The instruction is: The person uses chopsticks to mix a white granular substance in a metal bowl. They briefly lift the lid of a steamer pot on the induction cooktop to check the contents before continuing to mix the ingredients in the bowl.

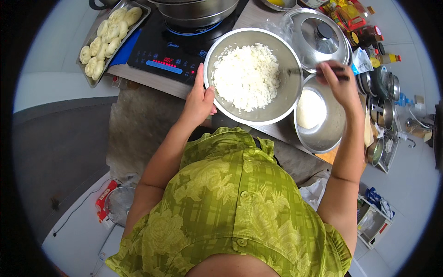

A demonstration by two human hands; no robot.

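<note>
My left hand (199, 100) grips the left rim of a stainless steel bowl (290, 86), thumb near the edge. In this bowl lies a mound of finely chopped white food (246, 78); its exact kind I cannot tell. Dark chopsticks (342, 73) are held in my right hand (334, 81), blurred, with their thin ends reaching over the bowl's right rim. Beneath that hand, a second steel bowl (327, 130) holds a smooth pale lump of dough (309, 110). The two bowls overlap at their rims.
A Midea induction cooker (162, 52) with a lit display bears a steel pot (197, 12). At left, a metal tray (112, 55) carries several shaped buns (112, 33). A steel lid (311, 52) with a glass centre, sauce bottles (368, 34) and stacked pans (384, 112) crowd the right.
</note>
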